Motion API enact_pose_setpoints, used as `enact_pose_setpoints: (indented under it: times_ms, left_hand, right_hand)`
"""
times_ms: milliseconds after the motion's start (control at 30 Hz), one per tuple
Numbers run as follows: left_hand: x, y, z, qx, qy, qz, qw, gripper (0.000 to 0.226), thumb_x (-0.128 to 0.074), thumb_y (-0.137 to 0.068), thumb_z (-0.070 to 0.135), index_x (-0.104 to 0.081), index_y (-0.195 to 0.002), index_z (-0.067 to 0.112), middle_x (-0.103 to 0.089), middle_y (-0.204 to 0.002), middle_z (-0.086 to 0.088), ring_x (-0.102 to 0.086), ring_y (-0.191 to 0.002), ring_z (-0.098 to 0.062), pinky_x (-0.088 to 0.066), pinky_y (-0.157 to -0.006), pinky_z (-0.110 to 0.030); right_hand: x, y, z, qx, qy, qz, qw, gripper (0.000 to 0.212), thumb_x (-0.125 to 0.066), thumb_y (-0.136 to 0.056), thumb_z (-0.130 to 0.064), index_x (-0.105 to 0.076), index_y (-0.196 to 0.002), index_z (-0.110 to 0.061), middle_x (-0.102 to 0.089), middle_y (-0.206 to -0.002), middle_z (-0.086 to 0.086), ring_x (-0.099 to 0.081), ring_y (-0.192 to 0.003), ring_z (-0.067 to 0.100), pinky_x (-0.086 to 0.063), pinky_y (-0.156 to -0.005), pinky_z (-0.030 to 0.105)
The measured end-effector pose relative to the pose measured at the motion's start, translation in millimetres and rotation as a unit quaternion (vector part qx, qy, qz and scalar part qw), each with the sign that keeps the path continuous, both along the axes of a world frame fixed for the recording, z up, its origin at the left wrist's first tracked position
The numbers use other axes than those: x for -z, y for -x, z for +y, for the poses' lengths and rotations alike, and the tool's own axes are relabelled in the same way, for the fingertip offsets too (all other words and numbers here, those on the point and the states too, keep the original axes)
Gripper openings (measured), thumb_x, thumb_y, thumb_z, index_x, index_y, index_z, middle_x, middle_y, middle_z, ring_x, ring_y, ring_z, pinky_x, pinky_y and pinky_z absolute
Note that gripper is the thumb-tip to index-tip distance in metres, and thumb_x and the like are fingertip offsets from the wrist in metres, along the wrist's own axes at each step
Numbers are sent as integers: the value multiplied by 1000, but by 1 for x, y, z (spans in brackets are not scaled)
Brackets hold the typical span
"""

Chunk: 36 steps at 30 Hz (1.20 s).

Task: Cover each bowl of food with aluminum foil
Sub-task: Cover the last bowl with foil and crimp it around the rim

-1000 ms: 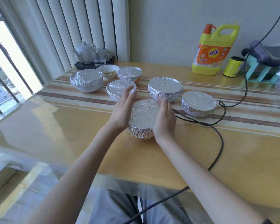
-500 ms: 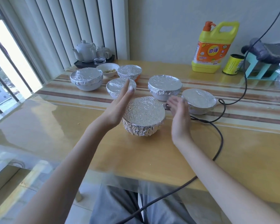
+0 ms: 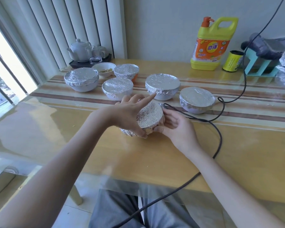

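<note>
The yellow table (image 3: 237, 153) fills most of the frame, and at its center the foil-wrapped bowl (image 3: 149, 116) now tips toward the lower right, where half a second ago it sat level with both hands held off it. The left hand (image 3: 130, 114) has closed back in on its left side, thumb pressing the near rim and index finger sticking out toward the upper right; the right hand (image 3: 174, 127) cups the right side, fingers curled under the foil edge. Counting bowls: 6 wear foil, the held 1 plus 5 behind it, and 1 small open bowl (image 3: 104, 69) in the upper left shows food. A black cable (image 3: 220, 140) loops just right of the hands. Further back stand 1 yellow detergent jug (image 3: 211, 45), 1 white teapot (image 3: 79, 50) and 1 yellow can (image 3: 232, 63).
</note>
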State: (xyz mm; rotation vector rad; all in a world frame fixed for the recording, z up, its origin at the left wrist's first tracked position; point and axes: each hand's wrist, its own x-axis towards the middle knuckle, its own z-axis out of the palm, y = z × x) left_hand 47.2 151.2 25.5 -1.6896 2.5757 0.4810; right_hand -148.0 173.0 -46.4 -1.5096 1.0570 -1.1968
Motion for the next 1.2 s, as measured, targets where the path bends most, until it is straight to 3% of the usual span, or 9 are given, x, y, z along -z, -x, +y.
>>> enact_pose_setpoints:
  times_ms: [200, 300, 467, 533, 600, 700, 833, 933, 1200]
  left_hand:
    - [-4, -3, 0, 8, -20, 1, 1000, 143, -80, -46, 71, 34, -132, 61, 8, -159, 20, 2, -148, -20, -10, -117, -56]
    - [-7, -17, 2, -24, -12, 165, 986, 114, -51, -50, 94, 20, -135, 66, 17, -160, 17, 14, -148, -16, 7, -117, -60]
    - [17, -18, 10, -188, 128, 480, 848, 61, -33, -90, 58, -43, -142, 28, -54, -139, 6, -47, -126, 0, -33, -110, -21]
    - [29, -11, 8, -211, 97, 498, 836, 55, -32, -92, 61, -49, -133, 30, -61, -130, 4, -52, -124, -5, -35, -112, -33]
    - [40, -7, 4, -227, 86, 501, 831, 58, -34, -91, 66, -53, -128, 26, -65, -124, 2, -56, -121, -12, -37, -110, -46]
    - [42, 0, 5, -246, 109, 497, 825, 53, -28, -92, 59, -50, -125, 23, -67, -116, 5, -59, -113, -10, -42, -101, -37]
    - [41, 3, 6, -268, 123, 501, 814, 57, -25, -90, 60, -50, -124, 23, -66, -115, 9, -57, -113, -11, -41, -93, -33]
    - [46, 3, 2, -279, 120, 522, 797, 57, -26, -85, 68, -52, -119, 31, -68, -113, 9, -59, -111, -11, -42, -101, -43]
    - [41, -3, 4, -269, 48, 566, 778, 54, -30, -83, 78, -49, -119, 44, -62, -127, 0, -56, -121, -18, -39, -107, -49]
  right_hand:
    - [-11, 13, -5, -64, -26, 81, 994, 75, -83, -63, -16, -52, -131, -15, -64, -124, 0, -59, -115, 5, -44, -102, 24]
    - [-30, 31, -11, -73, -16, 161, 984, 56, -71, -81, -1, -53, -131, -16, -61, -124, -4, -56, -115, 2, -40, -105, 21]
    - [-53, 4, -35, 52, 96, 121, 987, 29, -44, -99, -7, -65, -116, -18, -67, -115, -5, -58, -107, -1, -42, -94, 11]
    - [-54, -20, -49, -19, 90, 163, 982, 28, -43, -101, -17, -61, -122, -22, -66, -120, 1, -58, -107, 5, -42, -90, 10]
    - [-45, -37, -63, -69, 84, 234, 966, 28, -43, -101, -27, -62, -120, -34, -68, -112, 15, -62, -102, 28, -49, -91, 34]
    - [-28, -42, -74, -89, 42, 208, 973, 26, -43, -94, -40, -66, -101, -49, -66, -105, 26, -61, -94, 45, -49, -84, 58]
    - [-25, -41, -72, -79, -26, 107, 991, 30, -42, -98, -30, -71, -101, -38, -67, -89, 1, -62, -81, 18, -47, -77, 35]
    - [-23, -42, -72, -89, -66, 38, 993, 33, -37, -103, -23, -70, -106, -24, -65, -121, 12, -57, -115, 25, -40, -104, 37]
    - [-32, -42, -64, -73, -111, 15, 991, 62, -20, -98, -57, -70, -104, -20, -68, -116, 7, -62, -111, 19, -45, -102, 40]
